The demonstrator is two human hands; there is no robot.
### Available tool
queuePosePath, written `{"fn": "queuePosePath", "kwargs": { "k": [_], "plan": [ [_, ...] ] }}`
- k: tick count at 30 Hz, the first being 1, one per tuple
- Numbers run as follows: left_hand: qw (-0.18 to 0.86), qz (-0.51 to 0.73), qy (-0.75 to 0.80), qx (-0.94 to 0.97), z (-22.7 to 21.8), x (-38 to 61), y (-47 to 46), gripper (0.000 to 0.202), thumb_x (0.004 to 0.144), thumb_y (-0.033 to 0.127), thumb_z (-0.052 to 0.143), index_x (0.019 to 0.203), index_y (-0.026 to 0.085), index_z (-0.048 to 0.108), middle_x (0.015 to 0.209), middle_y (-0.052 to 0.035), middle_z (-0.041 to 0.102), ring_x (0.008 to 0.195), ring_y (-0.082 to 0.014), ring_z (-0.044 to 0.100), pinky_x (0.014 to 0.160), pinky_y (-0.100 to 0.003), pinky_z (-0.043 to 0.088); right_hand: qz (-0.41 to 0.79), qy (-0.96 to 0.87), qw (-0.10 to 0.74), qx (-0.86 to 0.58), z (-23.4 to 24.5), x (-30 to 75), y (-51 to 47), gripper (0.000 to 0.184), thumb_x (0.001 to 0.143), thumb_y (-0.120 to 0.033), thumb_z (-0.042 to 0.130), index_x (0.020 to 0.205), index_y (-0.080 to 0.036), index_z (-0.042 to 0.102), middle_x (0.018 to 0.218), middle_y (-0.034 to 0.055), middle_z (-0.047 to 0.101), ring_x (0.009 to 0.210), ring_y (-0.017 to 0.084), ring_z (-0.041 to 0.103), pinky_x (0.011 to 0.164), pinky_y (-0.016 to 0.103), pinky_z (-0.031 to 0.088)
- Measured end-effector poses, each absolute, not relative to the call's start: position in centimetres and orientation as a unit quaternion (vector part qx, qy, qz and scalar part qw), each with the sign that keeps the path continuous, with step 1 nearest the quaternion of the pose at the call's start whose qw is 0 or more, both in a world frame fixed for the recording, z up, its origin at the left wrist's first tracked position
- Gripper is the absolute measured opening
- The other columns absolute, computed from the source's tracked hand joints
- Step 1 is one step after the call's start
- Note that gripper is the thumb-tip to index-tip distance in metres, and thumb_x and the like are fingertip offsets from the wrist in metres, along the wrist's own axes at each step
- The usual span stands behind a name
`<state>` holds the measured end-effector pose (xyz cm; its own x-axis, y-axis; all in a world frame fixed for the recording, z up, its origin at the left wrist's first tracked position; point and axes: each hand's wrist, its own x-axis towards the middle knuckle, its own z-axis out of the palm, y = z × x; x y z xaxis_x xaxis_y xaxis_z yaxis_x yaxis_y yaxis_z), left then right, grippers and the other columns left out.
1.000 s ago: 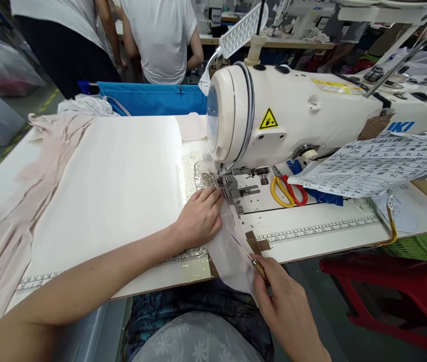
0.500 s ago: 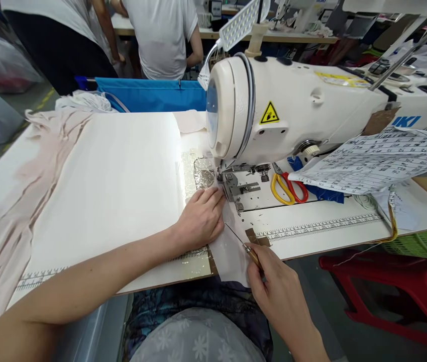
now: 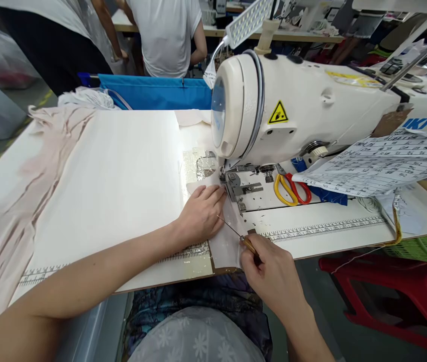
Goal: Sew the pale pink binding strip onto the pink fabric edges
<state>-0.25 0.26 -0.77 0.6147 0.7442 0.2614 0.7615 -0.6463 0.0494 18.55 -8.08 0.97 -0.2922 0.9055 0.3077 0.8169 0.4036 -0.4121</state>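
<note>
**Two hands, one awl, one strip of pale fabric at the needle**

One white industrial sewing machine [image 3: 311, 115] is seen on a white table [image 3: 330, 229], with one LED lamp [image 3: 246, 22] clipped above it. One thin strip of pale fabric [image 3: 225, 241] is laid from the presser foot [image 3: 232, 186] down to the table's near edge, where it hangs over a bit.

The left hand [image 3: 202, 216] is laid flat on the fabric just left of the presser foot, fingers held close together and pressed down, fingertips nearly at the foot. The right hand [image 3: 270, 276] is closed around one awl [image 3: 238, 235], its wooden handle pinched between thumb and fingers; the metal tip is pointed up-left across the fabric toward the left hand. Whether the tip actually touches the cloth can't be told, it's too thin to see.

One pair of scissors [image 3: 291, 188] with one yellow and one red loop is parked on the machine bed to the right, well apart from both hands. One printed sheet [image 3: 383, 163] is draped over the machine's arm. A big pinkish cloth [image 3: 13, 201] is spread over the table's left side. Two people in white shirts [image 3: 168, 35] are standing behind a blue bin [image 3: 153, 93].
</note>
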Motion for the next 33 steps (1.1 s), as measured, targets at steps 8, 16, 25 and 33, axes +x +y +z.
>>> {"fn": "queuePosePath", "kwargs": {
  "k": [8,16,25,33],
  "plan": [
    [0.043,-0.109,-0.445,-0.888,-0.3,-0.5,0.8,0.044,0.091,0.022,0.046,0.131,0.005,0.055,0.129,-0.0187,0.056,0.117,-0.032,0.049,0.097,-0.044,0.044,0.125,-0.786,0.246,-0.553,1.1,17.9,-7.2,0.018,0.083,-0.012,0.038,0.071,-0.024,0.033,0.059,-0.0045,0.043,0.048,0.012,0.037,0.048,0.024,0.027],
    [0.068,-0.093,-0.442,-0.889,0.1,-1.1,1.6,0.043,0.092,0.01,0.041,0.132,0.005,0.055,0.13,-0.0157,0.059,0.124,-0.0297,0.048,0.103,-0.043,0.04,0.206,-0.759,0.263,-0.559,0.9,17.7,-7.7,0.017,0.084,-0.015,0.039,0.069,-0.024,0.038,0.063,-0.0002,0.058,0.053,0.014,0.05,0.052,0.023,0.033],
    [0.045,-0.159,-0.401,-0.901,-0.6,0.1,0.0,0.037,0.095,0.024,0.046,0.123,0.004,0.062,0.129,-0.0167,0.062,0.125,-0.0303,0.05,0.105,-0.044,0.041,0.248,-0.745,0.266,-0.56,0.9,18.0,-8.5,0.018,0.086,-0.016,0.041,0.071,-0.024,0.039,0.065,0.0,0.059,0.054,0.014,0.051,0.051,0.023,0.034],
    [0.058,-0.132,-0.408,-0.901,-0.6,0.3,-0.5,0.04,0.097,0.026,0.042,0.126,0.004,0.06,0.133,-0.0174,0.06,0.127,-0.031,0.049,0.106,-0.047,0.04,0.225,-0.744,0.268,-0.569,1.1,19.4,-9.6,0.02,0.09,-0.018,0.041,0.073,-0.023,0.051,0.061,-0.002,0.058,0.05,0.013,0.052,0.049,0.021,0.038]
  ]
}}
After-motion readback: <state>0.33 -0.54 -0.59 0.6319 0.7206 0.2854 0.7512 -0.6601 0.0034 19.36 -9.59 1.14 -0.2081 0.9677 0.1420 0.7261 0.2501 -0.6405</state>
